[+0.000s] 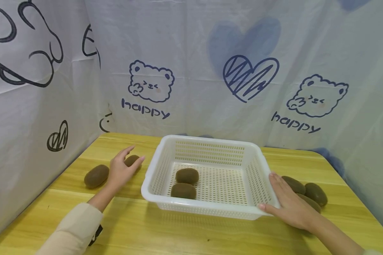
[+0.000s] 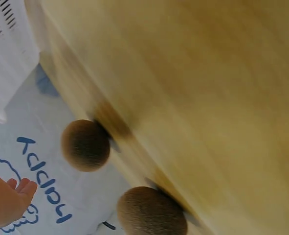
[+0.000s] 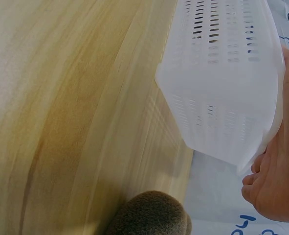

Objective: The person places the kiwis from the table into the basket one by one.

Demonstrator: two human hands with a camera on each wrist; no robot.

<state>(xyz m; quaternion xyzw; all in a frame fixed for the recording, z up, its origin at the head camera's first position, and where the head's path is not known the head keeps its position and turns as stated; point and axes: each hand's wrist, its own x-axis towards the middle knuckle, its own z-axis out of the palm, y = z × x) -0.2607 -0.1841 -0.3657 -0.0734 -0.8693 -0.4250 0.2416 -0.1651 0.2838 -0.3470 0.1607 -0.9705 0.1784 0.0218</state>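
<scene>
A white perforated basket stands mid-table with two brown kiwis in its left half. My left hand reaches out left of the basket, fingers relaxed and spread over a kiwi; I cannot tell whether it touches the fruit. Another kiwi lies further left. The left wrist view shows both kiwis with the fingertips apart from them. My right hand lies flat against the basket's right front corner, with its fingers on the wall.
Three more kiwis lie right of the basket, partly behind my right hand. The wooden table is walled in by a white printed cloth at the back and on both sides.
</scene>
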